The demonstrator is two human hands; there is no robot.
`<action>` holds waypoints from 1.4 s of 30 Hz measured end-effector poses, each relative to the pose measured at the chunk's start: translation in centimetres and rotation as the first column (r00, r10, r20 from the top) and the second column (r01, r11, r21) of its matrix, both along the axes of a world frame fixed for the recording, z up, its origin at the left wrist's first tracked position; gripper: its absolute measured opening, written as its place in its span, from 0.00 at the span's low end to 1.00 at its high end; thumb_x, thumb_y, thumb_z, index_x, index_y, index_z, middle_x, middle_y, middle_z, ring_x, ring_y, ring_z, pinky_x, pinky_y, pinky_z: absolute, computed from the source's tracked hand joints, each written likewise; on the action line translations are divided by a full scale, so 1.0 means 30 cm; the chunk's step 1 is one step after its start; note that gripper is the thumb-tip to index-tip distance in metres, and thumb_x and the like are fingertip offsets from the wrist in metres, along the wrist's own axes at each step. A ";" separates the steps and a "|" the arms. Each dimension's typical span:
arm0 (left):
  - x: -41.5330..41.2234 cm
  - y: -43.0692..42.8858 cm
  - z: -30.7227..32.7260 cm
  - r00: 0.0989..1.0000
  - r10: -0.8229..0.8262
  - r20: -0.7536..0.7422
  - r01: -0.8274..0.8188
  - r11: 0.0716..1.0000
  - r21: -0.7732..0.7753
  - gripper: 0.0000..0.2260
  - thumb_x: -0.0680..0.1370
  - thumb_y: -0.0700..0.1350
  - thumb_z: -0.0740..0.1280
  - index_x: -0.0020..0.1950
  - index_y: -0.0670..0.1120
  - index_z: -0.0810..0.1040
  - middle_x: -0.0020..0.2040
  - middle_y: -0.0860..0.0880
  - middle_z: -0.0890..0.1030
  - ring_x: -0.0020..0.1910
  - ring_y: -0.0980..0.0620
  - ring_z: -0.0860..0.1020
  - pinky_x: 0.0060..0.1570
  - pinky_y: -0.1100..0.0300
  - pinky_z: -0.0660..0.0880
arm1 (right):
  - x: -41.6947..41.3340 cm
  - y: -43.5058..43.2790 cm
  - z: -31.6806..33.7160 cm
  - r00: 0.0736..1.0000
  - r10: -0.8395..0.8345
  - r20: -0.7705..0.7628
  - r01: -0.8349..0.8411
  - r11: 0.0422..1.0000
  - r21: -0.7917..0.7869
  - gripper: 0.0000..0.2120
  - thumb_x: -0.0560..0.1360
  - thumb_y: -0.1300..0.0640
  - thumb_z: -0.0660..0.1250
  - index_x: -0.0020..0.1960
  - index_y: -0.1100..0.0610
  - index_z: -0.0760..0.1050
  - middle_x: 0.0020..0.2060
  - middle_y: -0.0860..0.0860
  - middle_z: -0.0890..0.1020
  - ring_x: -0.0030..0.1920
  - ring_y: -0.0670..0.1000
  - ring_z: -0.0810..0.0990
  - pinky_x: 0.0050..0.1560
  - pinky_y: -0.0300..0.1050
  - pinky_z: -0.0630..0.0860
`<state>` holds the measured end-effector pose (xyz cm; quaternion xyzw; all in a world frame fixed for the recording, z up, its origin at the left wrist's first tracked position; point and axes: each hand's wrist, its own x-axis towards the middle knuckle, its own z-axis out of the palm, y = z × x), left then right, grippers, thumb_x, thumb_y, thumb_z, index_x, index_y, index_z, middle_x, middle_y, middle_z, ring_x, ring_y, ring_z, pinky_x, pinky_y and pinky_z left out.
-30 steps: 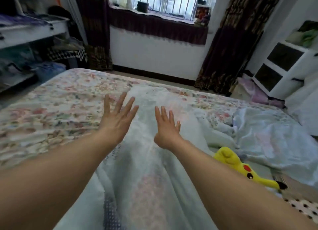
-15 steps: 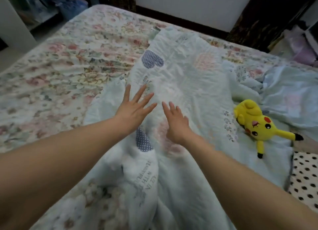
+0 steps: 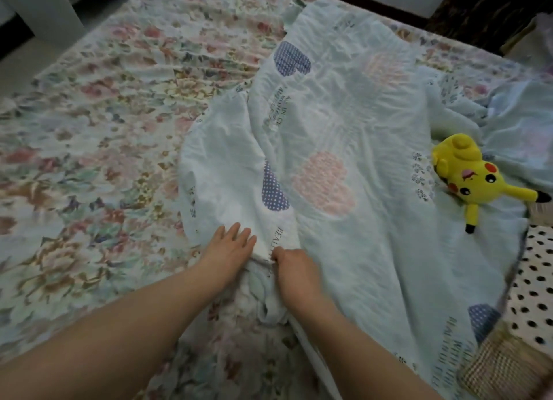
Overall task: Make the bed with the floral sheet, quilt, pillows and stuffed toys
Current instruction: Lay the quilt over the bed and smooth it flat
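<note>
My left hand [image 3: 229,248] lies flat, fingers straight and together, on the bunched near edge of the quilt [image 3: 344,124]. My right hand [image 3: 294,269], just beside it, pinches a fold. The quilt stretches away from both over the floral sheet [image 3: 89,130].

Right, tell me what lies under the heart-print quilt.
The floral sheet shows past its left and far edges, so it likely runs beneath. Anything else beneath the quilt is covered.

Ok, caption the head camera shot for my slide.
Left hand touches, right hand grips the heart-print quilt on the floral sheet; Pikachu plush nearby.
</note>
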<state>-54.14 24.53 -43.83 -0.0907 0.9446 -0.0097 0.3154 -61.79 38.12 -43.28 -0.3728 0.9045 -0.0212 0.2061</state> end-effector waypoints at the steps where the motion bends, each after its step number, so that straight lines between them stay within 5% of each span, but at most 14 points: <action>1: 0.010 -0.004 -0.014 1.000 0.009 -0.018 -0.009 1.000 0.016 0.32 0.80 0.42 0.62 0.79 0.44 0.47 0.79 0.43 0.49 0.78 0.39 0.47 0.74 0.44 0.51 | -0.004 0.005 0.004 1.000 -0.006 -0.019 0.006 1.000 -0.022 0.11 0.78 0.59 0.59 0.57 0.53 0.76 0.50 0.54 0.82 0.54 0.58 0.76 0.46 0.47 0.69; 5: -0.003 -0.015 -0.053 0.986 0.110 -0.129 -0.087 0.982 0.169 0.14 0.81 0.43 0.57 0.66 0.48 0.68 0.70 0.43 0.68 0.71 0.41 0.64 0.64 0.50 0.64 | -0.056 0.043 0.005 0.984 -0.170 0.058 0.177 0.972 -0.156 0.09 0.78 0.57 0.61 0.55 0.52 0.78 0.50 0.54 0.82 0.53 0.59 0.76 0.47 0.49 0.71; 8: -0.058 -0.044 -0.028 0.903 0.359 -0.236 -0.285 0.912 0.295 0.05 0.81 0.43 0.56 0.55 0.47 0.68 0.54 0.39 0.78 0.50 0.40 0.76 0.46 0.52 0.69 | -0.091 0.055 0.026 0.884 -0.413 0.217 0.467 0.784 -0.409 0.13 0.77 0.64 0.60 0.57 0.52 0.74 0.52 0.50 0.79 0.49 0.55 0.78 0.47 0.46 0.70; 12: -0.119 -0.213 0.050 0.871 0.397 -0.289 -0.431 0.901 -0.061 0.16 0.79 0.42 0.61 0.66 0.47 0.66 0.60 0.40 0.76 0.58 0.39 0.75 0.49 0.52 0.69 | -0.074 0.124 0.049 0.799 -0.557 0.229 0.600 0.701 -0.385 0.13 0.74 0.68 0.57 0.51 0.53 0.71 0.47 0.46 0.75 0.44 0.48 0.73 0.42 0.43 0.64; 14: -0.131 -0.269 0.082 0.904 0.307 -0.297 -0.377 0.901 -0.216 0.22 0.77 0.44 0.65 0.70 0.49 0.63 0.67 0.40 0.69 0.64 0.38 0.69 0.60 0.47 0.66 | -0.004 0.188 0.001 0.834 -0.493 0.249 0.540 0.822 -0.180 0.08 0.74 0.64 0.60 0.47 0.53 0.74 0.41 0.47 0.78 0.42 0.50 0.75 0.41 0.43 0.66; 16: -0.132 -0.242 0.075 0.816 0.179 -0.550 -0.218 0.976 -0.005 0.17 0.77 0.44 0.63 0.66 0.49 0.70 0.66 0.42 0.70 0.62 0.41 0.69 0.61 0.47 0.67 | 0.076 0.249 -0.071 0.864 -0.391 0.318 0.403 0.915 0.029 0.05 0.72 0.60 0.63 0.46 0.53 0.76 0.42 0.50 0.79 0.46 0.53 0.77 0.43 0.44 0.70; 18: -0.106 -0.117 0.058 0.671 0.040 -0.740 0.230 0.938 0.259 0.12 0.76 0.41 0.58 0.56 0.45 0.77 0.57 0.42 0.75 0.53 0.43 0.73 0.50 0.51 0.73 | 0.146 0.298 -0.145 0.884 -0.299 0.360 0.255 0.953 0.166 0.11 0.71 0.54 0.68 0.53 0.54 0.75 0.51 0.53 0.78 0.56 0.56 0.76 0.50 0.44 0.71; 20: -0.039 0.046 -0.007 0.738 -0.284 -0.612 0.552 0.776 0.306 0.11 0.76 0.47 0.61 0.54 0.45 0.78 0.53 0.43 0.76 0.50 0.43 0.76 0.46 0.52 0.74 | 0.189 0.321 -0.204 0.922 -0.213 0.324 0.143 0.964 0.226 0.25 0.73 0.53 0.70 0.67 0.57 0.68 0.63 0.55 0.72 0.65 0.57 0.70 0.61 0.48 0.70; 23: 0.050 0.177 -0.165 0.912 -0.400 -0.089 0.409 0.889 0.205 0.20 0.78 0.51 0.64 0.67 0.46 0.68 0.65 0.44 0.70 0.63 0.42 0.69 0.60 0.48 0.70 | 0.188 0.337 -0.240 0.952 -0.207 0.226 0.165 0.967 0.193 0.21 0.76 0.56 0.67 0.67 0.56 0.66 0.64 0.55 0.73 0.64 0.56 0.72 0.60 0.49 0.72; 26: 0.073 0.209 -0.213 0.965 -0.247 -0.089 0.253 0.965 0.070 0.23 0.79 0.46 0.60 0.74 0.49 0.58 0.70 0.45 0.65 0.68 0.42 0.66 0.60 0.48 0.68 | 0.187 0.364 -0.243 0.964 -0.210 0.161 0.183 0.969 0.163 0.18 0.76 0.57 0.67 0.65 0.56 0.69 0.61 0.55 0.76 0.60 0.56 0.75 0.58 0.49 0.73; 29: 0.070 0.204 -0.207 0.966 -0.245 -0.086 0.250 0.967 0.051 0.19 0.79 0.46 0.61 0.70 0.49 0.66 0.62 0.46 0.75 0.59 0.44 0.76 0.53 0.52 0.72 | 0.194 0.421 -0.238 0.991 -0.137 -0.015 0.137 0.979 0.150 0.22 0.75 0.61 0.65 0.67 0.55 0.64 0.64 0.56 0.70 0.60 0.59 0.70 0.58 0.53 0.69; 32: 0.082 0.190 -0.182 0.960 -0.272 0.069 0.258 0.953 0.159 0.16 0.80 0.50 0.61 0.68 0.58 0.73 0.61 0.49 0.79 0.59 0.48 0.77 0.55 0.57 0.73 | 0.183 0.486 -0.234 0.982 -0.179 0.053 0.170 0.974 0.152 0.21 0.78 0.64 0.61 0.70 0.57 0.64 0.66 0.57 0.71 0.62 0.59 0.71 0.60 0.51 0.69; 37: 0.288 0.248 -0.117 0.711 -0.412 0.570 0.342 0.911 0.232 0.17 0.74 0.53 0.68 0.63 0.57 0.78 0.61 0.54 0.80 0.60 0.50 0.78 0.61 0.57 0.74 | 0.420 0.591 -0.159 0.799 -0.217 0.561 0.140 0.974 0.177 0.15 0.76 0.67 0.62 0.59 0.58 0.80 0.57 0.57 0.81 0.57 0.57 0.79 0.62 0.47 0.73; 42: 0.466 0.301 -0.068 0.528 -0.374 0.763 0.323 0.919 0.227 0.19 0.74 0.54 0.70 0.64 0.53 0.79 0.60 0.53 0.81 0.58 0.51 0.79 0.62 0.57 0.74 | 0.695 0.700 -0.101 0.523 -0.138 0.841 -0.018 0.985 0.173 0.20 0.73 0.71 0.63 0.63 0.59 0.79 0.60 0.57 0.81 0.59 0.55 0.79 0.58 0.43 0.74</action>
